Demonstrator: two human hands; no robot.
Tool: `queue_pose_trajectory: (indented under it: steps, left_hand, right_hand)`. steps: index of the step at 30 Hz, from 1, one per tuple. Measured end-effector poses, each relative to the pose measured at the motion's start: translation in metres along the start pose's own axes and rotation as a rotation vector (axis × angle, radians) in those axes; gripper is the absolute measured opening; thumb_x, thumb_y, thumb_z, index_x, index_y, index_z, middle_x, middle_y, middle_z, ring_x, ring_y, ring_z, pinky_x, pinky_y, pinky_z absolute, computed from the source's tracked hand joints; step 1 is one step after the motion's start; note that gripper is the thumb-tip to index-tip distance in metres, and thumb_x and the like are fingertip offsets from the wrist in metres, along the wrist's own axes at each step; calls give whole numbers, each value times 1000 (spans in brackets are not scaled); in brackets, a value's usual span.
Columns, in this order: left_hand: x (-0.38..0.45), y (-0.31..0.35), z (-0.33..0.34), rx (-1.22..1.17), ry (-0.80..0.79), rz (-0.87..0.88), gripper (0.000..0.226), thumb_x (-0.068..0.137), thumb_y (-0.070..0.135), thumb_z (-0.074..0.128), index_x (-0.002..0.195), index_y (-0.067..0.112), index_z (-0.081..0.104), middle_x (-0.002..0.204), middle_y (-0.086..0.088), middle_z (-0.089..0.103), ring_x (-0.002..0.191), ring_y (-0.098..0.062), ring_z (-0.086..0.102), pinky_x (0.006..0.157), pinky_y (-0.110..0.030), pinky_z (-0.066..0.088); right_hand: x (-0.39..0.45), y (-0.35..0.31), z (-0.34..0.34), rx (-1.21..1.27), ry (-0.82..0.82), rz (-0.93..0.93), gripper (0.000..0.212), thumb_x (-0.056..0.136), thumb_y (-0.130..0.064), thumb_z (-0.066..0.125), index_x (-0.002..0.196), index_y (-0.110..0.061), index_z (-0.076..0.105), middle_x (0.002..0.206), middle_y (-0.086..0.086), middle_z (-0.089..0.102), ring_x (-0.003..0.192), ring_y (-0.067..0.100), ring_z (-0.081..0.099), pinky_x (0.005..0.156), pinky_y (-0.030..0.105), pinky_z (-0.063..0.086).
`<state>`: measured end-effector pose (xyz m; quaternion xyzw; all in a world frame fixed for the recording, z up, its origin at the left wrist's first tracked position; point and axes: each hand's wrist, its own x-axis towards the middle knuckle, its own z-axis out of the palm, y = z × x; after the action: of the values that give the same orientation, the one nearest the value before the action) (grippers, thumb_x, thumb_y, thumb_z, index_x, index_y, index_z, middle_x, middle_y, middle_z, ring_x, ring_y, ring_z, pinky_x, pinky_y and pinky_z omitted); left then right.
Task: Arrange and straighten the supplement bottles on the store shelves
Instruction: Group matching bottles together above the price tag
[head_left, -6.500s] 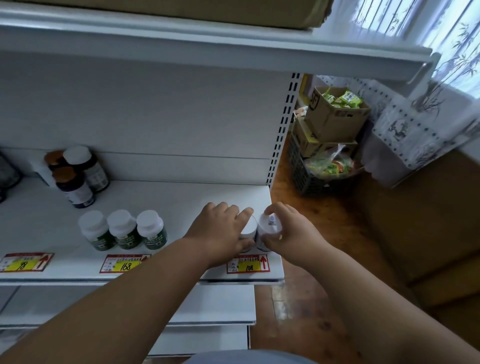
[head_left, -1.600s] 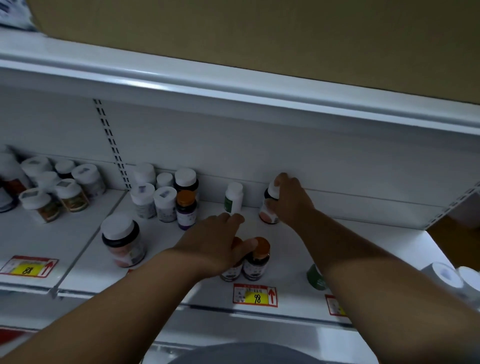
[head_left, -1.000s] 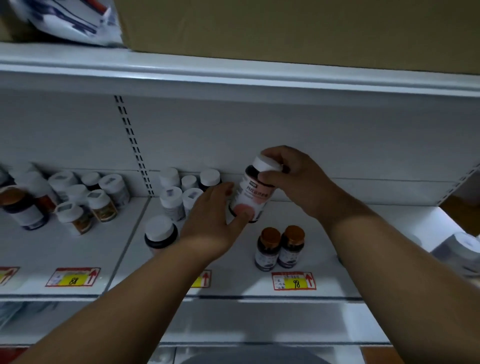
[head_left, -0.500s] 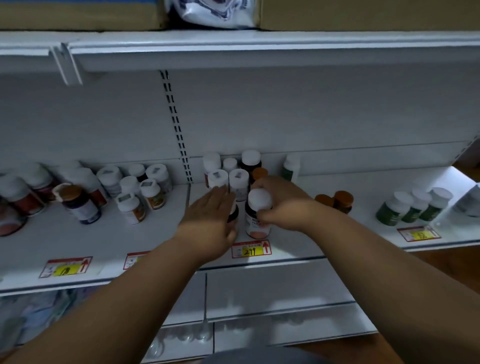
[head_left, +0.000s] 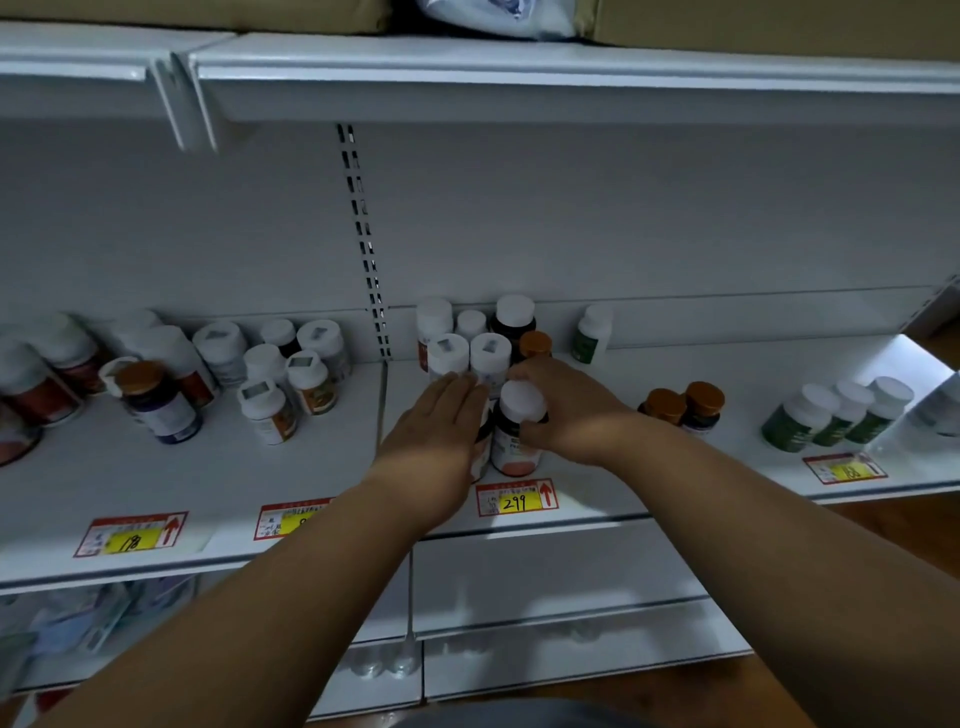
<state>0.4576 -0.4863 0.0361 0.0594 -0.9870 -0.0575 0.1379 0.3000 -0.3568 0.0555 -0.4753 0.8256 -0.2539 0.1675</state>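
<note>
My right hand (head_left: 569, 410) grips a dark bottle with a white cap and a pink-and-white label (head_left: 517, 431); it stands upright on the white shelf (head_left: 613, 488) just behind the 299 price tag (head_left: 517, 499). My left hand (head_left: 441, 431) lies flat, fingers together, over a second bottle (head_left: 482, 449) right beside it; that bottle is almost hidden. Behind both hands stand several white-capped bottles (head_left: 470, 353) and an orange-capped one (head_left: 535, 345).
Two orange-capped bottles (head_left: 683, 408) and three green bottles (head_left: 836, 415) stand to the right. A green bottle (head_left: 592, 332) stands alone at the back. The left bay holds a loose crowd of bottles (head_left: 270, 374). An upper shelf (head_left: 519, 78) overhangs.
My right hand carried the pink-label bottle from the back of the shelf down to the front, next to the bottle under my left hand. In the last half second little has moved.
</note>
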Motion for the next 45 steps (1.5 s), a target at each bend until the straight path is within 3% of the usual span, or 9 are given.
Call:
queue_pose_trajectory:
  steps: [3, 5, 9, 14, 19, 27, 33, 39, 45]
  left_hand:
    - [0, 0, -2, -10, 52, -3, 58, 76, 8, 73, 129, -6, 54, 132, -27, 53, 122, -44, 51, 95, -54, 47]
    - [4, 2, -6, -16, 80, -32, 61, 75, 15, 73, 129, -5, 54, 131, -27, 53, 122, -43, 51, 96, -53, 46]
    - [24, 11, -12, -22, 122, -40, 69, 79, 31, 69, 138, 2, 46, 139, -19, 48, 127, -36, 45, 103, -47, 38]
    - [49, 26, -13, -102, 132, -47, 64, 87, 41, 52, 143, 14, 37, 140, -6, 45, 126, -25, 38, 100, -34, 30]
    - [60, 24, -4, -153, 103, -61, 59, 92, 43, 48, 144, 20, 31, 142, 1, 38, 125, -15, 29, 93, -22, 20]
    - [60, 38, -17, -311, 238, -123, 53, 87, 38, 50, 135, 16, 46, 135, -4, 48, 122, -22, 40, 100, -24, 24]
    - [71, 85, -13, -375, 302, 3, 40, 86, 24, 60, 122, 6, 57, 121, -13, 56, 111, -30, 52, 95, -35, 40]
    - [96, 130, 0, -328, 225, 57, 44, 87, 24, 61, 126, 5, 56, 122, -15, 57, 111, -33, 52, 93, -32, 36]
    - [130, 173, 38, -94, 78, 70, 60, 86, 41, 56, 135, 8, 47, 127, -14, 53, 109, -34, 51, 89, -41, 42]
  right_hand:
    - [-1, 4, 1, 41, -21, 3, 46, 83, -27, 66, 127, -20, 50, 122, -4, 53, 106, 14, 52, 91, 34, 45]
    - [-2, 9, -5, 112, 67, 60, 45, 91, -32, 58, 134, -26, 47, 125, -8, 49, 111, 10, 48, 94, 25, 38]
    - [19, 21, -29, 38, 332, 22, 27, 98, -20, 49, 122, -14, 58, 114, 7, 55, 103, 16, 52, 78, 14, 30]
    - [63, 29, -40, -286, 31, 39, 23, 95, -19, 54, 111, -4, 56, 112, 15, 57, 98, 28, 55, 78, 30, 40]
    - [69, 35, -35, -235, 59, 12, 23, 87, -17, 65, 101, -7, 50, 99, 10, 59, 90, 23, 55, 73, 33, 41]
    - [8, 31, -84, 187, 508, 128, 26, 86, -41, 66, 105, -23, 60, 98, -9, 62, 88, 9, 60, 71, 22, 45]
    - [-54, 31, -117, 316, 700, 308, 46, 72, -62, 66, 84, -18, 59, 81, 1, 68, 73, 19, 68, 68, 42, 58]
    - [-87, 69, -149, 188, 720, 306, 37, 76, -56, 70, 81, -23, 55, 82, -4, 64, 71, 13, 64, 51, 17, 44]
    - [-96, 120, -166, 63, 547, 309, 32, 73, -57, 71, 87, -33, 55, 88, -17, 58, 76, -2, 55, 54, 16, 37]
